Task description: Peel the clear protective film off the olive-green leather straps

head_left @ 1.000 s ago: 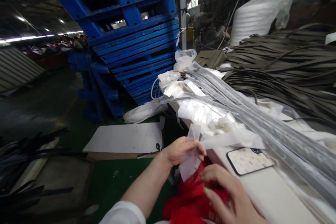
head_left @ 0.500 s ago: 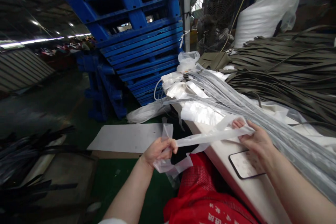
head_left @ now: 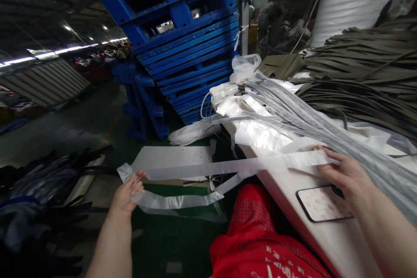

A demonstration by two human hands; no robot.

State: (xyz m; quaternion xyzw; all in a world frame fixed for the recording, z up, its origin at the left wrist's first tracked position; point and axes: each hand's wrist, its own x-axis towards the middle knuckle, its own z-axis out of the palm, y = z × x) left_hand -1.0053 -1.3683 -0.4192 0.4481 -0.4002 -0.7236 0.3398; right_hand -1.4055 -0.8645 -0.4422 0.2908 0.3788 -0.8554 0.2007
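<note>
A translucent plastic strip (head_left: 208, 168) is stretched between my hands, with more of it looping down below. My left hand (head_left: 128, 193) is closed on the strip's left end, out over the floor. At the right, my right hand (head_left: 342, 169) pinches the strip above the white table (head_left: 280, 200). A phone in a patterned case (head_left: 322, 204) lies on the table just below my right hand. Long grey translucent strips (head_left: 293, 108) are laid along the table behind the held strip.
Blue pallets (head_left: 195, 65) are stacked beyond the table. Dark olive strips (head_left: 365, 65) are heaped at the right, near a white wrapped roll (head_left: 348, 4). A pale board (head_left: 176, 156) lies low in front, and black strips (head_left: 39, 213) are piled at the left.
My left hand has moved far to the left, drawing the strip out longer. My right hand appears slightly further right. The camera view has shifted a little.
</note>
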